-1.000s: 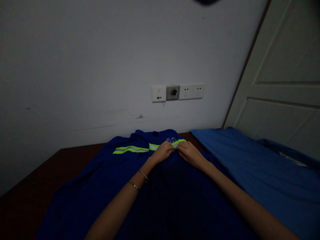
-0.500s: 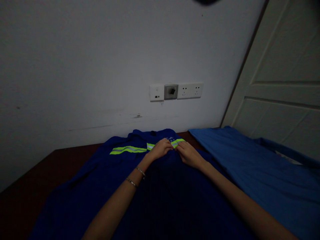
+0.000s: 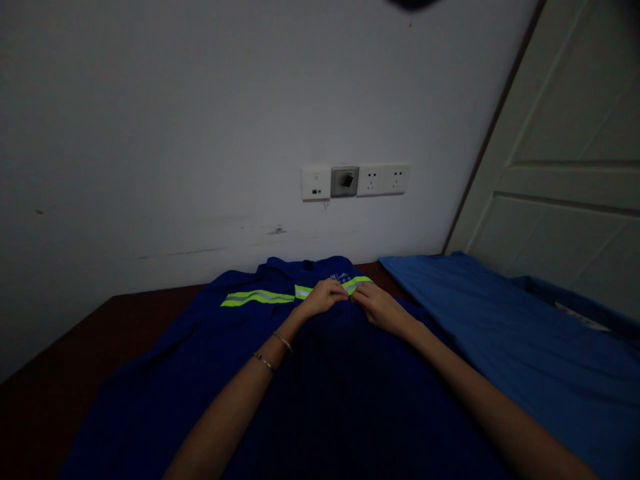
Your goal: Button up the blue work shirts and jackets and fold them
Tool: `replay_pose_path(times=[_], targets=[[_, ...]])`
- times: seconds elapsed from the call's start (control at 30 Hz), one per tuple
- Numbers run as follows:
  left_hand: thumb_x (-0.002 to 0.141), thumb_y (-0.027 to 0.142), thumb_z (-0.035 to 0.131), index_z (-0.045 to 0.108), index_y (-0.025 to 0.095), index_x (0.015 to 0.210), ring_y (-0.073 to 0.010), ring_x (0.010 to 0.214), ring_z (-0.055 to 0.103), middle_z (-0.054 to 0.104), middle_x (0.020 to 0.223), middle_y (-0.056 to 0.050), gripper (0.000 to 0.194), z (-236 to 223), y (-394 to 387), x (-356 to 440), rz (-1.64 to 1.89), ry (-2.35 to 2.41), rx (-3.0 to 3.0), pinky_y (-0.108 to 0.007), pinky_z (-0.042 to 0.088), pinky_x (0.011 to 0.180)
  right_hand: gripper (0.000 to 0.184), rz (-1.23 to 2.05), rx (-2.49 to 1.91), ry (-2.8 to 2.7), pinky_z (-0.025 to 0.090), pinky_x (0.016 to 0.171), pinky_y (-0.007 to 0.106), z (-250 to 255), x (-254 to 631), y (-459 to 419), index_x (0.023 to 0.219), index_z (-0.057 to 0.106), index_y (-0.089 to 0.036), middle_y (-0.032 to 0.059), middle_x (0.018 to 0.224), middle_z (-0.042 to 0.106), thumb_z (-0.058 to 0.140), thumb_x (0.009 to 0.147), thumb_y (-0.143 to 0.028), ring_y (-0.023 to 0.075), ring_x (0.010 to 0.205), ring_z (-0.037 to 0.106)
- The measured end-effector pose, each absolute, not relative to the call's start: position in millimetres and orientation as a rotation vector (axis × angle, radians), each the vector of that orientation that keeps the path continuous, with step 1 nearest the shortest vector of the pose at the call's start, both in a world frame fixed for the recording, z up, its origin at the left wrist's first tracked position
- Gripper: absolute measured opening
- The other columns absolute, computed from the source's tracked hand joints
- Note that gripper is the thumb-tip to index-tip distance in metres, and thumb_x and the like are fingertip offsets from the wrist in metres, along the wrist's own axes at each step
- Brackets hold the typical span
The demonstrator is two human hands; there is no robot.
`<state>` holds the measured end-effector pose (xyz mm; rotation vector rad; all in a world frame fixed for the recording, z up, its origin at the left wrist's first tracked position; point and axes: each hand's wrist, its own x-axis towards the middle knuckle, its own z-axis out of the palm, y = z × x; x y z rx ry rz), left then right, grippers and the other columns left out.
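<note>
A dark blue work jacket (image 3: 200, 360) with yellow-green and silver reflective strips (image 3: 257, 297) lies spread out in front of me. My left hand (image 3: 325, 297), with two bracelets at its wrist, pinches the jacket's fabric just below the chest strip. Close beside it, my right hand (image 3: 380, 307) is closed on the same cloth, fingertips nearly meeting the left ones. What exactly sits between the fingertips is too dark and small to make out. A small pale print shows on the chest above my hands.
Under the jacket is a dark red-brown surface (image 3: 135, 320). To the right lies a lighter blue cloth (image 3: 490, 320). Behind stands a white wall with a row of sockets (image 3: 384, 180) and a grey switch plate (image 3: 345, 181). A panelled door (image 3: 565, 147) stands at the right.
The view has shifted very slightly. Both hands stay at almost the same place on the jacket, with only small finger movement.
</note>
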<state>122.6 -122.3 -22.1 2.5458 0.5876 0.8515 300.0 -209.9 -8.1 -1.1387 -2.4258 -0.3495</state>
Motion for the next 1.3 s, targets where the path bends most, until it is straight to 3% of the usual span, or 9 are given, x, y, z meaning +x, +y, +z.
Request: replay_pose_path(times=[0.2,0.33,0.63,1.0,1.2,1.3], targets=[[0.075,0.019,0.058,0.069,0.016,0.080,-0.0134,0.079,0.058,0.066,0.081,-0.003,0.013,-27,-125,124,0.823,0.638,2.383,-0.024,0.042,0.076,0.014,0.205,-1.299,-2.077,0.044,0.065,0.026,-8,298,-206,0.079,0.060,-0.018,0.0015,0.074,0.063,0.046,0.077,-0.018,0.0141,0.068,0.057],[0.075,0.018,0.056,0.068,0.014,0.082,-0.0136,0.079,0.059,0.067,0.084,-0.004,0.014,-27,-128,126,0.799,0.669,2.320,-0.023,0.043,0.076,0.018,0.349,-1.363,-1.965,0.043,0.061,0.026,-15,296,-201,0.075,0.063,-0.016,0.0022,0.070,0.065,0.050,0.077,-0.028,0.0148,0.065,0.058],[0.076,0.012,0.049,0.065,0.013,0.082,-0.0146,0.078,0.058,0.066,0.083,-0.004,0.017,-27,-137,133,0.748,0.772,2.424,-0.024,0.043,0.073,0.018,0.287,-1.424,-1.993,0.042,0.061,0.025,-22,294,-201,0.076,0.066,-0.017,0.0035,0.073,0.066,0.050,0.076,-0.025,0.0152,0.065,0.059],[0.071,0.016,0.053,0.067,0.012,0.087,-0.0161,0.079,0.060,0.068,0.087,-0.006,0.022,-22,-141,134,0.923,0.879,2.222,-0.026,0.044,0.076,0.014,0.058,-1.341,-1.957,0.043,0.073,0.031,-28,295,-196,0.073,0.062,-0.018,0.0046,0.080,0.061,0.051,0.078,-0.024,0.0165,0.077,0.056],[0.074,0.022,0.047,0.069,0.008,0.079,-0.0168,0.069,0.059,0.068,0.073,-0.004,0.027,-24,-141,133,0.735,0.999,2.015,-0.026,0.045,0.065,0.012,0.011,-1.346,-1.951,0.043,0.073,0.031,-25,294,-199,0.073,0.060,-0.019,0.0044,0.081,0.059,0.051,0.078,-0.023,0.0167,0.078,0.055],[0.072,0.023,0.051,0.069,0.008,0.079,-0.0161,0.070,0.059,0.067,0.074,-0.003,0.025,-25,-142,130,0.716,0.947,1.983,-0.025,0.044,0.067,0.011,-0.035,-1.342,-1.949,0.043,0.072,0.031,-28,294,-199,0.073,0.060,-0.019,0.0042,0.082,0.059,0.051,0.079,-0.024,0.0168,0.079,0.054]])
